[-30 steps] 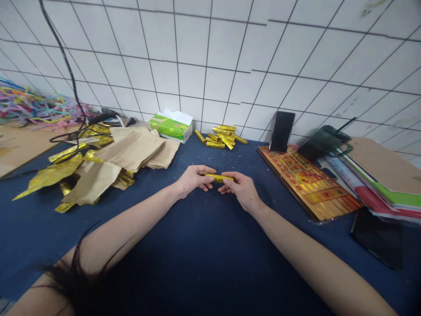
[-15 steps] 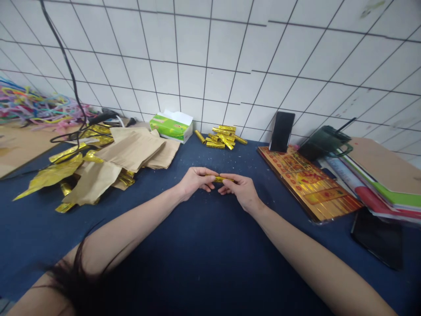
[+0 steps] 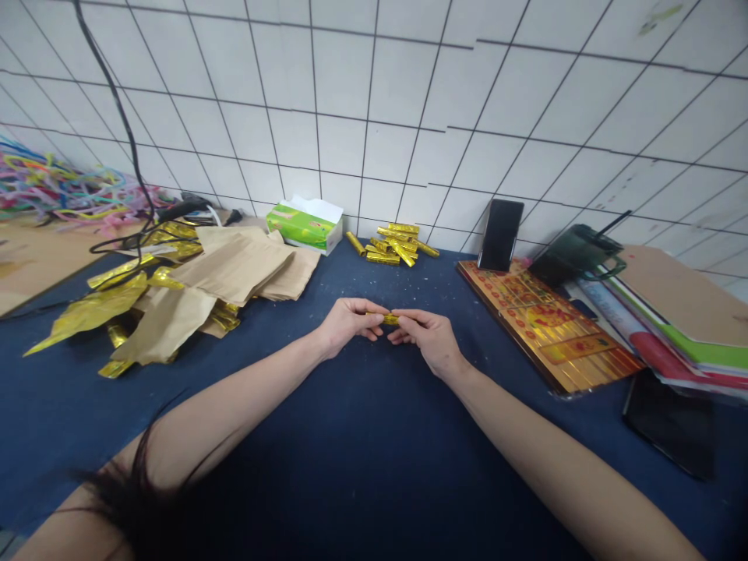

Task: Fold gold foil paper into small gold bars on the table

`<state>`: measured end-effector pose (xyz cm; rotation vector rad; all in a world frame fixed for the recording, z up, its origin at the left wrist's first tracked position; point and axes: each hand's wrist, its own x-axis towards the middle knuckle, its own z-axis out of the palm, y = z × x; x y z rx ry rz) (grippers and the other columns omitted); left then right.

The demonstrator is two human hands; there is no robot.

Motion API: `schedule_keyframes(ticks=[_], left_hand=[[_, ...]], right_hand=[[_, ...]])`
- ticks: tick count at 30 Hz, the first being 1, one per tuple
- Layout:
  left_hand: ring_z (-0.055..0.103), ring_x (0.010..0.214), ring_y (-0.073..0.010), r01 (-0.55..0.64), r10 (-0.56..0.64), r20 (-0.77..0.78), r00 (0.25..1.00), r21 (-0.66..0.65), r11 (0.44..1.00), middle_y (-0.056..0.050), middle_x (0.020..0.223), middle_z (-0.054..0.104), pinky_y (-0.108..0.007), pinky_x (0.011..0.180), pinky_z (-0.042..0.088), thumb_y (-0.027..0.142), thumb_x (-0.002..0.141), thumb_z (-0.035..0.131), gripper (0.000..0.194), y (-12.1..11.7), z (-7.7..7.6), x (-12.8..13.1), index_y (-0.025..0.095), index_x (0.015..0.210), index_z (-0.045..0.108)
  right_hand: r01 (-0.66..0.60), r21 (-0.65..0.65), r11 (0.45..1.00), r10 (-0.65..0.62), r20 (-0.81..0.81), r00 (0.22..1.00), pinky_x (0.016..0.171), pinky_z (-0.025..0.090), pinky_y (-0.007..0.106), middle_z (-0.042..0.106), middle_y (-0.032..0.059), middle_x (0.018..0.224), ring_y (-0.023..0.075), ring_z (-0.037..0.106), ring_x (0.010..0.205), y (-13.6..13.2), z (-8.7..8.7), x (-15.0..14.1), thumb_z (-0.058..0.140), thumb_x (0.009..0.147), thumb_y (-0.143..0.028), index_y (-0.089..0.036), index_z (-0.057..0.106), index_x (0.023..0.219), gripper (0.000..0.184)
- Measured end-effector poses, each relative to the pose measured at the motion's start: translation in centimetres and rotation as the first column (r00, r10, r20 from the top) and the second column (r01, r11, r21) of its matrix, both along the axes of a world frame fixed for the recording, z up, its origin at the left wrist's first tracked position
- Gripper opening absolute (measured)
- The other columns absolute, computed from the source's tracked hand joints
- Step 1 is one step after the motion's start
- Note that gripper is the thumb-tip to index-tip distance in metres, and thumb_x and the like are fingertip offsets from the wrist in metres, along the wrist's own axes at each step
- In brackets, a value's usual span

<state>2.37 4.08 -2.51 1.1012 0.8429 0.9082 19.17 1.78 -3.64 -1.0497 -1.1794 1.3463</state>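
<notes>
Between my two hands is a small gold foil roll (image 3: 391, 319), held level above the dark blue table. My left hand (image 3: 349, 321) pinches its left end between thumb and fingers. At the other end, my right hand (image 3: 428, 336) grips it the same way, and fingers cover much of the roll. Beyond the hands, near the wall, lies a pile of similar gold rolls (image 3: 398, 246). Brown paper sheets (image 3: 234, 265) and crumpled gold foil (image 3: 93, 312) are heaped to the left.
A green tissue box (image 3: 304, 224) stands by the tiled wall. On the right are an upright phone (image 3: 501, 234), a stack of red-gold printed sheets (image 3: 543, 327), a dark mug (image 3: 576, 253), folders (image 3: 689, 304) and a black tablet-like object (image 3: 672, 425). A black cable (image 3: 125, 117) hangs at left.
The fingers have shifted slightly on the gold roll, and the right fingertips cover more of its right end. Everything else stays in place.
</notes>
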Motion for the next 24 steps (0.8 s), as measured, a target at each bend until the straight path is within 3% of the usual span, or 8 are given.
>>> schedule_keyframes(ticks=[7, 19, 24], left_hand=[[0.058, 0.051, -0.009, -0.026, 0.026, 0.021, 0.999, -0.03, 0.999, -0.003, 0.059, 0.064, -0.02, 0.051, 0.05, 0.011, 0.068, 0.065, 0.01, -0.06, 0.1, 0.08, 0.01, 0.077, 0.067], [0.06, 0.051, -0.0097, -0.097, 0.105, 0.079, 0.991, -0.094, 0.991, -0.003, 0.059, 0.063, -0.019, 0.049, 0.05, 0.011, 0.069, 0.065, 0.01, 0.3, 0.45, -0.19, 0.007, 0.078, 0.065], [0.06, 0.05, -0.0092, -0.084, 0.09, 0.071, 0.993, -0.09, 0.992, -0.002, 0.058, 0.062, -0.019, 0.05, 0.05, 0.011, 0.071, 0.063, 0.01, 0.32, 0.44, -0.36, 0.008, 0.081, 0.064]], right_hand=[[0.028, -0.001, 1.0, -0.028, 0.02, 0.999, 0.057, 0.053, 0.03, 0.067, 0.0015, 0.059, 0.0152, 0.064, 0.054, 0.03, 0.05, 0.03, 0.069, 0.065, -0.029, -0.017, 0.068, 0.083, 0.022], [0.172, -0.022, 0.985, -0.173, -0.118, 0.978, 0.053, 0.052, 0.029, 0.064, -0.0001, 0.055, 0.0157, 0.063, 0.051, 0.4, -0.02, 0.18, 0.071, 0.063, -0.032, -0.016, 0.065, 0.077, 0.022], [0.097, 0.022, 0.995, -0.094, -0.106, 0.99, 0.06, 0.052, 0.031, 0.067, -0.0005, 0.077, 0.0137, 0.064, 0.058, 0.28, 0.09, 0.11, 0.071, 0.062, -0.031, -0.021, 0.064, 0.093, 0.033]])
